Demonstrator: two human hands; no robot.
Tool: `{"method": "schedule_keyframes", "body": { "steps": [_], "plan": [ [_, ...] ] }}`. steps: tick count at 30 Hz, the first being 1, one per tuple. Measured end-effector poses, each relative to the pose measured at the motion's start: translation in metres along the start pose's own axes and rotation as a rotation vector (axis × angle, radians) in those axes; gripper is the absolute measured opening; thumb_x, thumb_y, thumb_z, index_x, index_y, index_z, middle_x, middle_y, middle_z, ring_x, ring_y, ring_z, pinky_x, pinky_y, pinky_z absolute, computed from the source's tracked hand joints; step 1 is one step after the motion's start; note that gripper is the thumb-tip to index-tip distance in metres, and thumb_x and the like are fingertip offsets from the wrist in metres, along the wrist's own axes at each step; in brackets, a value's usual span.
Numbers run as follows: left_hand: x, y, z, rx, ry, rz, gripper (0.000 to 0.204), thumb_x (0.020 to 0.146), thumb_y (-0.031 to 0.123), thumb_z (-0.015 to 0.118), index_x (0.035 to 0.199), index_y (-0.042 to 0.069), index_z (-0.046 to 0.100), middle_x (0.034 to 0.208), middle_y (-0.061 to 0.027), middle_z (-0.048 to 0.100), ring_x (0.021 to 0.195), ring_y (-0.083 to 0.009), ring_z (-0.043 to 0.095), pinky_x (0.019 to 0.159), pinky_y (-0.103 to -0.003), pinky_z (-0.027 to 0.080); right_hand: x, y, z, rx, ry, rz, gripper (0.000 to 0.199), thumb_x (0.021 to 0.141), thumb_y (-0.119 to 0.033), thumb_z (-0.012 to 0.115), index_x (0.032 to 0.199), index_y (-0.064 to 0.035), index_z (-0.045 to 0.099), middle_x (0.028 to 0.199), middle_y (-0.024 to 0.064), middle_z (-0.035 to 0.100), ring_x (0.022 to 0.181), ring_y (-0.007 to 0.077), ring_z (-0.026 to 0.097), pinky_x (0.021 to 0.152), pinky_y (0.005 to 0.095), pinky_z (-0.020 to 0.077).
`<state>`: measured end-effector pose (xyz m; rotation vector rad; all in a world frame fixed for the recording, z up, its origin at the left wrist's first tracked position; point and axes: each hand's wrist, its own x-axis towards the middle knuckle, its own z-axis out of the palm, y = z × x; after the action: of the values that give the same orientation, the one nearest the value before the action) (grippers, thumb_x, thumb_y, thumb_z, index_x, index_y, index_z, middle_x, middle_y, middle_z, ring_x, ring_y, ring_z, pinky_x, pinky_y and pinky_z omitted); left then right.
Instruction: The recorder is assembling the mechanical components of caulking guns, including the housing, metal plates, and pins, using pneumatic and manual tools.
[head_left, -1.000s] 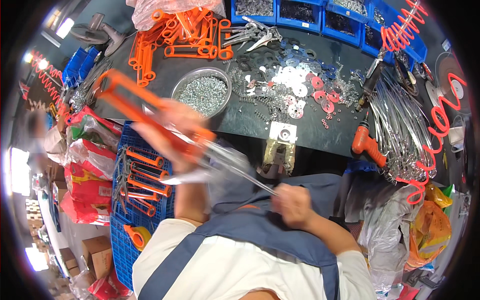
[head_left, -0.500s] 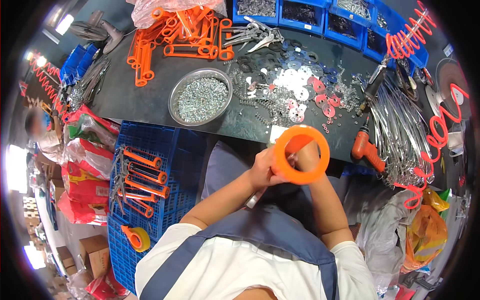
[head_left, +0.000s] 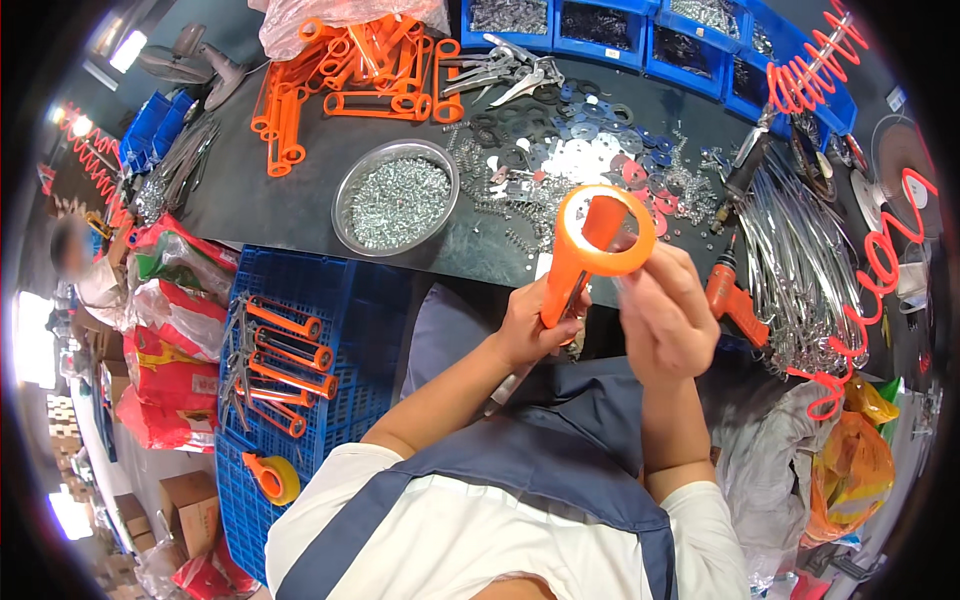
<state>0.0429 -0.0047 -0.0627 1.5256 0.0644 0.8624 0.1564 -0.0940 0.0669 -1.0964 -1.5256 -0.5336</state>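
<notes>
My left hand (head_left: pixel 533 325) is closed around the lower shaft of an orange ring-ended plastic part (head_left: pixel 567 265), held tilted up over the bench's front edge. Its large ring faces me, and its hollow inside shows through the opening. Close against the ring's right side is my right hand (head_left: pixel 672 318), its fingers bent and drawn together. Whatever those fingertips may hold is too small or hidden to make out. Below my left wrist a bit of grey metal (head_left: pixel 503 390) shows, mostly covered.
On the dark bench (head_left: pixel 300 200) stand a steel bowl (head_left: pixel 395 197) of small metal pieces, a heap of orange parts (head_left: pixel 375 65), metal tools (head_left: pixel 515 70) and scattered washers (head_left: pixel 590 150). An orange power driver (head_left: pixel 735 300) lies right, by metal strips (head_left: pixel 800 270). Left is a blue crate (head_left: pixel 345 300) bearing assembled tools.
The orange part has tipped upright, its ring moving farther away over the bench. My right hand has come from behind the ring to its right side.
</notes>
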Motion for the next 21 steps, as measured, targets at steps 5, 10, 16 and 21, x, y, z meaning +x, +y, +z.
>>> {"method": "schedule_keyframes", "body": {
  "steps": [5, 10, 16, 21],
  "plan": [
    [-0.001, -0.003, -0.001, -0.036, -0.014, -0.019, 0.04, 0.075, 0.015, 0.069, 0.109, -0.002, 0.057, 0.084, -0.0067, 0.063, 0.071, -0.0156, 0.062, 0.065, -0.028, 0.051, 0.01, -0.002, 0.014, -0.122, -0.102, 0.026, 0.021, 0.066, 0.006, 0.07, 0.086, 0.0008, 0.067, 0.102, 0.0169, 0.063, 0.087, 0.0323, 0.059, 0.07, 0.0352, 0.0482],
    [0.0, -0.005, -0.006, 0.149, -0.081, -0.003, 0.04, 0.077, 0.025, 0.071, 0.104, -0.001, 0.058, 0.079, -0.005, 0.062, 0.068, -0.0149, 0.061, 0.063, -0.028, 0.049, 0.01, -0.002, 0.0, -0.255, -0.143, -0.001, 0.026, 0.063, 0.001, 0.073, 0.088, -0.0023, 0.067, 0.104, 0.0135, 0.06, 0.085, 0.0279, 0.057, 0.07, 0.0358, 0.0458],
    [0.002, 0.001, -0.008, -0.019, -0.058, -0.093, 0.031, 0.074, 0.008, 0.064, 0.103, -0.001, 0.057, 0.088, -0.0085, 0.063, 0.075, -0.019, 0.064, 0.071, -0.031, 0.052, -0.008, 0.077, -0.056, -0.081, 0.398, 0.61, 0.021, 0.092, -0.01, 0.049, 0.098, 0.0048, 0.062, 0.098, 0.0127, 0.064, 0.084, 0.0189, 0.059, 0.073, 0.0277, 0.047],
    [0.003, -0.01, 0.001, -0.026, -0.009, -0.077, 0.031, 0.078, 0.007, 0.061, 0.106, -0.003, 0.054, 0.09, -0.0088, 0.062, 0.08, -0.0173, 0.062, 0.074, -0.03, 0.05, -0.084, 0.289, -0.15, -0.581, 0.001, 1.236, 0.03, 0.087, -0.015, 0.06, 0.102, 0.0088, 0.053, 0.086, 0.0132, 0.06, 0.078, 0.0203, 0.06, 0.071, 0.0327, 0.0493]
  ]
}}
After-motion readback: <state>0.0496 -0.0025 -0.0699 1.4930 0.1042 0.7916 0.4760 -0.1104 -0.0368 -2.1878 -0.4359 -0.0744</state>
